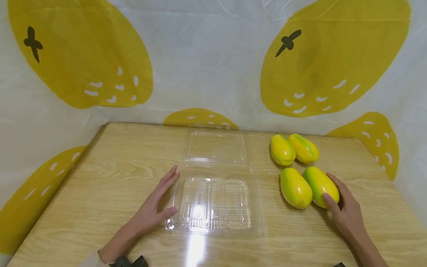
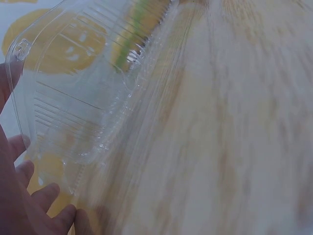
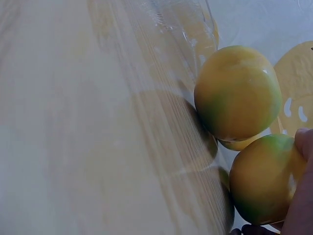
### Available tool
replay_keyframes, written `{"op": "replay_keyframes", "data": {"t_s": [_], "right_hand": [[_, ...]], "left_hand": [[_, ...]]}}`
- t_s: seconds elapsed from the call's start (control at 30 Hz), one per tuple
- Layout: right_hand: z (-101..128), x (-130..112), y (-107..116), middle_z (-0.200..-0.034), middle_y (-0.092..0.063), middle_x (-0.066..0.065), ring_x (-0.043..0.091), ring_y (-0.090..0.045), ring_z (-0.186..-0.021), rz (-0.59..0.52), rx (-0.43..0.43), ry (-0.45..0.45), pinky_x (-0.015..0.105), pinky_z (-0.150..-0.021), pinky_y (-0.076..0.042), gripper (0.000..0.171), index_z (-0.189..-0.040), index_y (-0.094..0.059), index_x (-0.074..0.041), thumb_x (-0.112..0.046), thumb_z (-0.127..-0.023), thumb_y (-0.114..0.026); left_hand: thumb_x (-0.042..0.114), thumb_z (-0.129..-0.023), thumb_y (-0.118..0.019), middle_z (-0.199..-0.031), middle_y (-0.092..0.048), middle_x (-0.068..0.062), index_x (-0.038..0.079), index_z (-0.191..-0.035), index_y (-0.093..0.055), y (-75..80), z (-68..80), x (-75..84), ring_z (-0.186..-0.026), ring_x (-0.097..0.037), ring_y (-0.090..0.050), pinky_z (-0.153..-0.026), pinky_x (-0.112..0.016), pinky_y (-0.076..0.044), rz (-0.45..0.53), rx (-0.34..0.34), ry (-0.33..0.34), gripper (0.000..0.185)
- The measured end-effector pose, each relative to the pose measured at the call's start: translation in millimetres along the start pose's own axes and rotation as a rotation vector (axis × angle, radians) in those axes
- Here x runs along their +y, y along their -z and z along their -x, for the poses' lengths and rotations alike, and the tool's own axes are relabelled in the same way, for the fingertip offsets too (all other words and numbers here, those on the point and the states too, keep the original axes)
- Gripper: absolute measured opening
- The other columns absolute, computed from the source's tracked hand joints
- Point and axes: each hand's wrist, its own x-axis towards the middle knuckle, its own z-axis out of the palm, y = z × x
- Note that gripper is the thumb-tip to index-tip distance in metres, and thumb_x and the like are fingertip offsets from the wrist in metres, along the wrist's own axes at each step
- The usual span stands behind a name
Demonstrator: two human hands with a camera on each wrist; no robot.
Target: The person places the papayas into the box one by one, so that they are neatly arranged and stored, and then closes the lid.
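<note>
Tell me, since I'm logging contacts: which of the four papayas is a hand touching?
The front right papaya, nearest the table's right edge; the right hand grips its near end. The other three lie untouched.

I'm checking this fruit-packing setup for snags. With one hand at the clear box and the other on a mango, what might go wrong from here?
1. The right hand only curls its fingers over the nearest mango, which touches its neighbouring mango; lifting it may nudge that one into rolling.
2. The clamshell box is thin and light, and the left hand merely rests at its edge; it may slide when fruit drops in.
3. Its open lid could fall forward.
</note>
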Motion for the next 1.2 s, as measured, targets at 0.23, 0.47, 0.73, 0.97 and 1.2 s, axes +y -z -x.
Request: {"op": "replay_keyframes", "data": {"t_s": [0.23,0.47,0.73,0.97,1.2], "right_hand": [[1,1,1,-0.133,-0.034,-0.02,-0.008,-0.029,-0.116,-0.019,0.004,0.001,0.008,-0.093,-0.017,0.055,-0.138,-0.034,-0.017,-0.008,-0.087,-0.053],[4,0,1,-0.13,-0.038,-0.02,-0.01,-0.032,-0.112,-0.006,0.041,0.006,0.004,-0.089,-0.019,0.054,-0.137,-0.036,-0.018,-0.008,-0.087,-0.053],[2,3,2,-0.134,-0.037,-0.013,-0.01,-0.031,-0.112,-0.022,0.096,-0.039,0.004,-0.088,-0.019,0.049,-0.137,-0.035,-0.015,-0.009,-0.09,-0.046],[2,2,7,-0.133,-0.038,-0.01,-0.006,-0.033,-0.111,-0.047,0.146,-0.066,0.006,-0.088,-0.021,0.046,-0.136,-0.035,-0.01,-0.005,-0.09,-0.042],[-2,-6,13,-0.124,-0.042,-0.006,0.003,-0.039,-0.099,-0.099,0.17,-0.128,0.005,-0.077,-0.029,0.048,-0.138,-0.033,-0.015,-0.003,-0.092,-0.039]], "left_hand": [[0.04,-0.086,-0.054,-0.144,-0.011,-0.023,-0.004,-0.137,-0.025,-3.2,2.9,-9.7,-0.13,-0.041,-0.009,-0.089,-0.069,-0.011,0.008,0.008,-0.006,0.073],[0.042,-0.084,-0.055,-0.146,-0.009,-0.018,0.0,-0.139,-0.023,-6.4,8.9,-26.7,-0.131,-0.039,-0.009,-0.091,-0.069,-0.011,0.003,-0.002,-0.008,0.076],[0.031,-0.085,-0.056,-0.145,-0.009,-0.023,-0.004,-0.138,-0.022,-0.8,1.5,0.3,-0.131,-0.04,-0.008,-0.09,-0.069,-0.011,0.009,-0.016,0.025,0.072],[0.028,-0.083,-0.058,-0.145,-0.01,-0.021,-0.002,-0.138,-0.024,-0.2,1.5,-5.1,-0.13,-0.042,-0.009,-0.09,-0.069,-0.011,0.002,-0.01,0.023,0.072],[0.031,-0.082,-0.06,-0.147,-0.009,-0.016,0.002,-0.14,-0.023,-4.1,7.1,-22.9,-0.132,-0.036,-0.009,-0.09,-0.069,-0.013,-0.015,-0.005,0.018,0.074]]}}
